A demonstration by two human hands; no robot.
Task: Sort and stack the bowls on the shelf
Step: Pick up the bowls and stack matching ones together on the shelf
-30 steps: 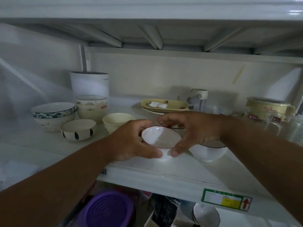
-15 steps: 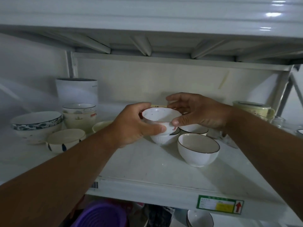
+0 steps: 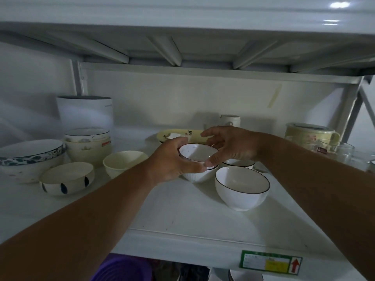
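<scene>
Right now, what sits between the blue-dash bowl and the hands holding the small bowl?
In the head view, one plain cream bowl stands between the blue-dash bowl and the left hand; otherwise bare shelf.

Both hands are lowering the small white bowl (image 3: 197,152) into the ribbed white bowl (image 3: 199,175); the right hand (image 3: 229,146) is loosening, its fingers (image 3: 211,133) lifting off the rim.

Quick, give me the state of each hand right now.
Left hand: curled round the small white ceramic bowl, gripping its left side.
Right hand: thumb on the same bowl's right rim, other fingers spread loosely above it.
</scene>
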